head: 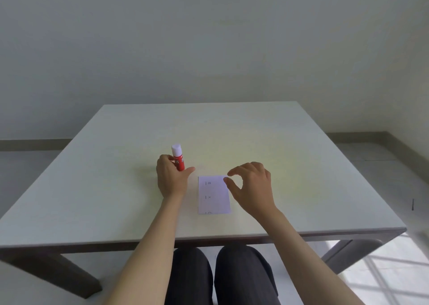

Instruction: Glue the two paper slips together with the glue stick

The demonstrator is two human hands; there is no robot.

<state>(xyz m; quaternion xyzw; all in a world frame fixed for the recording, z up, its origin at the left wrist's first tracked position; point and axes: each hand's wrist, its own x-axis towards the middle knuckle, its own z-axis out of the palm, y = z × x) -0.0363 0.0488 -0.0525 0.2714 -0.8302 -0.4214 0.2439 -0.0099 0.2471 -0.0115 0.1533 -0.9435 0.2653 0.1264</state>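
A red glue stick (179,158) with a white cap stands upright on the table, capped. My left hand (170,179) curls around its lower body from the left, fingers behind it and thumb stretched out to the right. A white paper slip (213,195) with small printed marks lies flat just right of that hand; only one sheet outline shows, so I cannot tell whether a second slip lies under it. My right hand (251,184) hovers over the slip's top right corner, thumb and forefinger apart in a pinch shape with nothing between them.
The pale square table (301,177) reaches from the wall to its near edge above my dark-trousered knees (222,274). A grey chair (352,249) stands under the table's right side. The floor shows on both sides.
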